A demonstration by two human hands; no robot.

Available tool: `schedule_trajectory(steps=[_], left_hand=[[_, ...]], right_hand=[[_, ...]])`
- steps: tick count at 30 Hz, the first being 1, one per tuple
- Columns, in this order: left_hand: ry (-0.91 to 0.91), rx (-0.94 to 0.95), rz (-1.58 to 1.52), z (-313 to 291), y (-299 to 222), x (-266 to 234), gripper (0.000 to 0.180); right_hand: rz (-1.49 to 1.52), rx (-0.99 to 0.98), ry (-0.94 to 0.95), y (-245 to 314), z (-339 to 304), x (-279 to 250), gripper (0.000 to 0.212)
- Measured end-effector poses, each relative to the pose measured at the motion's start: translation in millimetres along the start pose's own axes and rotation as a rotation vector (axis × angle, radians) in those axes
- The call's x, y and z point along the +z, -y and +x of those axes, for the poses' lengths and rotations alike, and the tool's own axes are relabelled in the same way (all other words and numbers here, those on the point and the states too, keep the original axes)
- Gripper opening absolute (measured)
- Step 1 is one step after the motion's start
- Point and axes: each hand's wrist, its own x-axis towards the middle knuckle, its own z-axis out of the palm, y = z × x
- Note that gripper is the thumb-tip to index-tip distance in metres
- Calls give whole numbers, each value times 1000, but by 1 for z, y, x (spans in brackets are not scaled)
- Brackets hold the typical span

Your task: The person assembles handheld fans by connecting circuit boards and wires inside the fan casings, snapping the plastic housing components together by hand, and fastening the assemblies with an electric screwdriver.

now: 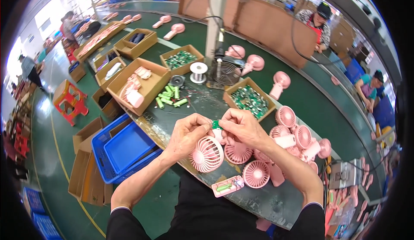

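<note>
Between my two hands, over the bench, is a small green circuit board (216,125). My left hand (189,130) pinches its left side, and my right hand (239,125) grips the right side with bent fingers. Just below them a pink handheld fan (206,154) rests with its round grille up; its handle end lies partly hidden under my hands. More pink fan heads (256,174) crowd beside my right wrist. Near the bench's front edge lies an opened pink handle shell (227,186) with a green battery cell inside.
Cardboard boxes of circuit boards (249,98) and pink parts (137,87) stand beyond my hands. Loose green battery cells (166,97), a solder wire spool (198,73) and a small black fan unit (227,72) sit nearby. Left of the bench is a blue crate (102,153). Co-workers sit across the conveyor.
</note>
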Motion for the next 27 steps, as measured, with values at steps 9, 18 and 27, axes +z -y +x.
schedule_trajectory(steps=[9,18,27], left_hand=[[171,12,57,23,19,74,9],[190,175,316,83,26,172,26],[59,584,637,88,2,162,28]], right_hand=[[-68,-133,-241,-25,-74,-47,20],[-249,206,-489,3,-171,-58,35],[-233,26,-889,-17,-184,-189,31]])
